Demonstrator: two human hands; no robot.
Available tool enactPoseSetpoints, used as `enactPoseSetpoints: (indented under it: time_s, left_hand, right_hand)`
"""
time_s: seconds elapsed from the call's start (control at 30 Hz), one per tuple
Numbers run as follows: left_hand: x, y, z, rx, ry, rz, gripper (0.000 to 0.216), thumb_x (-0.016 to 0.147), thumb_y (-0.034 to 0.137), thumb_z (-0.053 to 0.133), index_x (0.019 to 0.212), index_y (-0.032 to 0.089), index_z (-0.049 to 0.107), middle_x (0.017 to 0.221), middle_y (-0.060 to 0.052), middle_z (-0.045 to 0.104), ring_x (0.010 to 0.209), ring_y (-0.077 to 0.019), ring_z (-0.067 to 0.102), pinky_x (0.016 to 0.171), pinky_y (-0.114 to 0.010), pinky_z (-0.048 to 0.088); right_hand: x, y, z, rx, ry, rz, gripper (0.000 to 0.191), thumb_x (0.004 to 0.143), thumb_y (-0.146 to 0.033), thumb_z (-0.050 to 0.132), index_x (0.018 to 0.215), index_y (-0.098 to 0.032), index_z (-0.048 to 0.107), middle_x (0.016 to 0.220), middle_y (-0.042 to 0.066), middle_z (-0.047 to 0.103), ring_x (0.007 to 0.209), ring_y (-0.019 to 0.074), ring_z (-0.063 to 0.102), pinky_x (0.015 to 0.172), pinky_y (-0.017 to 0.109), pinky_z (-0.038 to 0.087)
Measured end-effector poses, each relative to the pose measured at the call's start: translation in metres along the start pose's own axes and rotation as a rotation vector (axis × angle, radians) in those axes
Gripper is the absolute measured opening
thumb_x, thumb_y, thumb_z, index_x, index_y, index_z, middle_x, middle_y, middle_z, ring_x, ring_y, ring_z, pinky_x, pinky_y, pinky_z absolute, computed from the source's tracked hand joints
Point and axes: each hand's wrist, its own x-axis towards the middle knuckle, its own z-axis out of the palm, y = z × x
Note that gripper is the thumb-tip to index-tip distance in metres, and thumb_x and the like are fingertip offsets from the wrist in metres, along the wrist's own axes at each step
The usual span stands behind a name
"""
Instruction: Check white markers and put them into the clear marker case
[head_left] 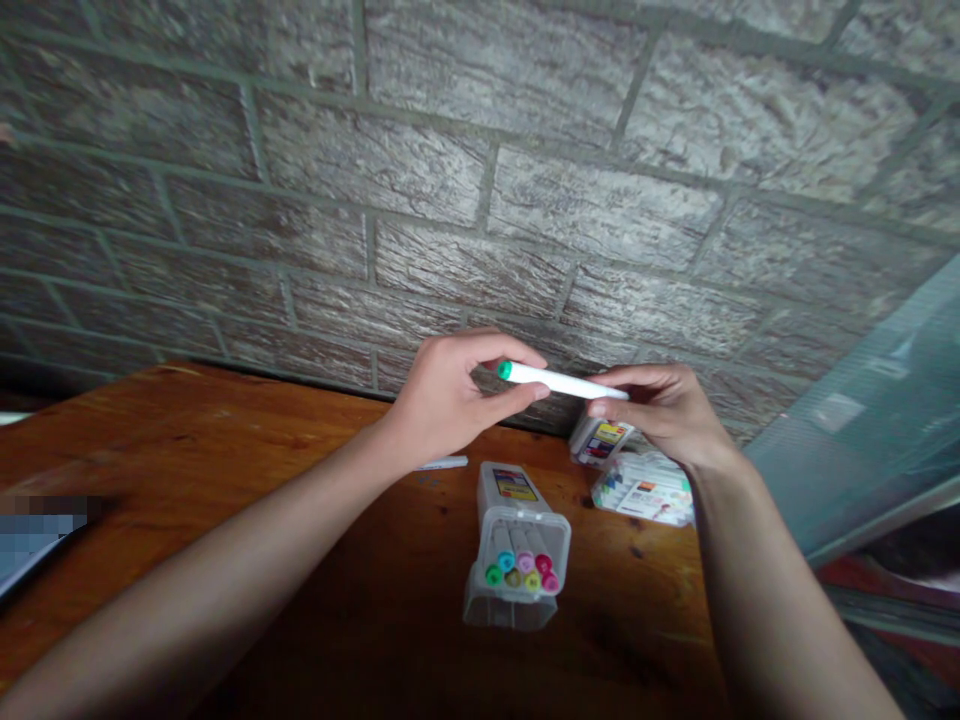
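Between my two hands a white marker [566, 384] with a green end is held up above the table, nearly level. My left hand [465, 385] pinches it near the green end with thumb and fingers. At the other end, my right hand [652, 400] grips it between thumb and fingertips. Below them a clear plastic case [517, 490] lies on its side, its open mouth facing me. Several markers [525, 562] with green, blue, pink, yellow and red ends sit inside it. The case's clear lid [510, 612] hangs down at the front.
Behind the right hand stand another clear case [600, 440] and a pack of markers [645, 490]. A white marker [442, 463] lies on the wooden table [337, 600] beside my left wrist. A stone-block wall [420, 180] rises behind; a glass panel [862, 400] is at right.
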Motion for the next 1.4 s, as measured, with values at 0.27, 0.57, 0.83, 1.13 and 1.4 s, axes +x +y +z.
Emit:
enactPoseSetpoints:
  time_s: [0.27, 0.57, 0.83, 1.13, 1.4]
  left_hand:
    - [0.001, -0.003, 0.002, -0.016, 0.021, -0.024, 0.014, 0.085, 0.018, 0.087, 0.099, 0.017, 0.082, 0.094, -0.003, 0.083, 0.083, -0.0145, 0.075, 0.077, -0.024, 0.055]
    - [-0.001, -0.027, -0.004, 0.168, -0.189, -0.093, 0.011, 0.088, 0.016, 0.085, 0.098, 0.020, 0.083, 0.094, 0.000, 0.084, 0.082, -0.0167, 0.076, 0.074, -0.027, 0.051]
    - [-0.008, -0.042, 0.011, 0.375, -0.367, 0.057, 0.007, 0.091, 0.023, 0.083, 0.093, 0.018, 0.079, 0.084, -0.003, 0.079, 0.081, -0.0224, 0.073, 0.077, -0.034, 0.049]
    - [-0.007, -0.039, 0.006, 0.403, -0.341, 0.070, 0.005, 0.091, 0.021, 0.083, 0.094, 0.020, 0.079, 0.086, -0.002, 0.080, 0.083, -0.0220, 0.073, 0.078, -0.034, 0.049]
    - [-0.003, -0.039, -0.001, 0.440, -0.289, 0.109, 0.003, 0.092, 0.019, 0.080, 0.094, 0.021, 0.079, 0.089, -0.002, 0.080, 0.083, -0.0210, 0.072, 0.082, -0.035, 0.049]
  right_hand:
    - [-0.001, -0.007, 0.000, -0.052, -0.059, -0.014, 0.028, 0.068, -0.038, 0.101, 0.091, -0.028, 0.090, 0.084, 0.003, 0.087, 0.066, 0.0194, 0.078, 0.062, 0.029, 0.063]
    - [-0.008, -0.025, 0.002, -0.305, 0.067, -0.253, 0.021, 0.074, -0.025, 0.096, 0.094, -0.023, 0.089, 0.083, 0.003, 0.086, 0.068, 0.0170, 0.076, 0.062, 0.026, 0.057]
    - [-0.023, -0.058, 0.033, -0.622, -0.060, -0.485, 0.011, 0.093, -0.029, 0.082, 0.095, -0.018, 0.085, 0.079, 0.003, 0.081, 0.064, 0.0140, 0.070, 0.060, 0.027, 0.048]
    - [-0.023, -0.058, 0.029, -0.606, -0.089, -0.434, 0.012, 0.094, -0.032, 0.082, 0.097, -0.021, 0.084, 0.081, 0.002, 0.081, 0.066, 0.0146, 0.070, 0.060, 0.027, 0.048]
    - [-0.018, -0.040, 0.011, -0.614, -0.013, -0.293, 0.018, 0.090, -0.041, 0.084, 0.099, -0.025, 0.086, 0.085, 0.003, 0.084, 0.070, 0.0197, 0.073, 0.065, 0.031, 0.052]
